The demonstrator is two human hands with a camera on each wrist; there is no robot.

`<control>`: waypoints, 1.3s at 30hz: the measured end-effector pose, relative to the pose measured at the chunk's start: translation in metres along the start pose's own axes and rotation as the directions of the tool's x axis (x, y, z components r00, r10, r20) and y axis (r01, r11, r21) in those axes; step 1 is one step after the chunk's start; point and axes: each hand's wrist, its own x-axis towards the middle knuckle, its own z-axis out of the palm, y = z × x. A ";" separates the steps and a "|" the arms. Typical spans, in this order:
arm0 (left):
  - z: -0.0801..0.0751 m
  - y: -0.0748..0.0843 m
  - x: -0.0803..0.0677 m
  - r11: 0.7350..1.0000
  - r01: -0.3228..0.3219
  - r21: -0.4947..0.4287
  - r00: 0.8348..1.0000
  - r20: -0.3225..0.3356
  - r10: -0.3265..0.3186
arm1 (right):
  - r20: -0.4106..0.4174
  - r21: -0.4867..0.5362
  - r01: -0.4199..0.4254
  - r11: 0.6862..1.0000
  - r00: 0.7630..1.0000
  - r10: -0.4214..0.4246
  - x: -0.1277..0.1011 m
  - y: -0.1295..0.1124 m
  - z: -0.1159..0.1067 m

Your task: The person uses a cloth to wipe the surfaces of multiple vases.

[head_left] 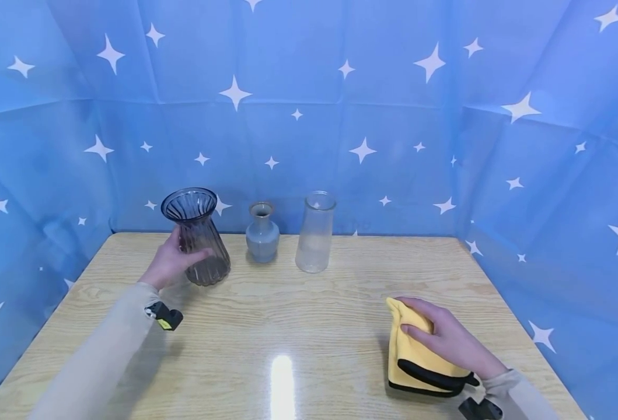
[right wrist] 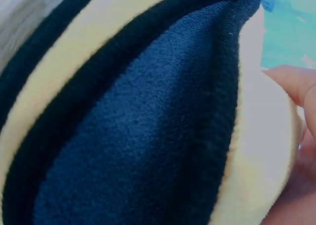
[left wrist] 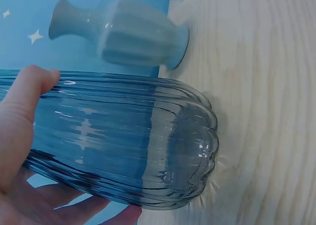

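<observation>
At the back left of the table, my left hand (head_left: 174, 258) grips a ribbed, smoky glass vase (head_left: 203, 251) with a flared rim. In the left wrist view the thumb lies along one side of the glass vase (left wrist: 108, 136) and the fingers pass round the other side. Its top leans a little left in the head view; whether its base touches the table I cannot tell. At the front right, my right hand (head_left: 447, 335) holds a folded yellow cloth (head_left: 405, 350) with black edging, thumb on top. In the right wrist view the cloth's dark inner face (right wrist: 133, 126) fills most of the picture.
Right of the glass vase stands a small blue-grey vase (head_left: 262, 240), close beside it. Farther right is a clear glass vase (head_left: 315, 239), upright. The wooden table (head_left: 309, 315) ends at a blue star-printed curtain (head_left: 309, 134) on the back and sides.
</observation>
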 end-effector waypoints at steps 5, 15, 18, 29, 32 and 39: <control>-0.004 -0.001 0.005 1.000 0.029 0.002 1.000 -0.006 -0.029 | 0.004 0.023 -0.010 1.000 1.000 0.010 -0.001 -0.001 -0.001; -0.007 -0.009 0.020 1.000 0.009 0.004 0.999 -0.046 -0.009 | 0.051 0.167 -0.014 0.986 0.999 0.005 -0.002 -0.007 -0.002; -0.006 -0.011 0.025 1.000 0.003 0.006 0.998 -0.066 -0.003 | 0.050 0.173 -0.013 0.985 0.999 0.004 -0.002 -0.008 -0.002; 0.005 -0.009 0.031 0.997 0.068 0.045 0.992 -0.108 -0.063 | 0.056 0.185 -0.033 0.982 0.998 0.022 -0.002 -0.006 0.000; 0.007 -0.003 0.028 0.992 0.104 0.077 0.990 -0.102 -0.096 | 0.055 0.184 -0.038 0.982 0.998 0.028 -0.001 -0.006 0.000; 0.008 0.010 0.014 0.986 0.115 0.122 0.987 -0.123 -0.100 | 0.063 0.187 -0.043 0.981 0.998 0.031 -0.001 -0.005 0.001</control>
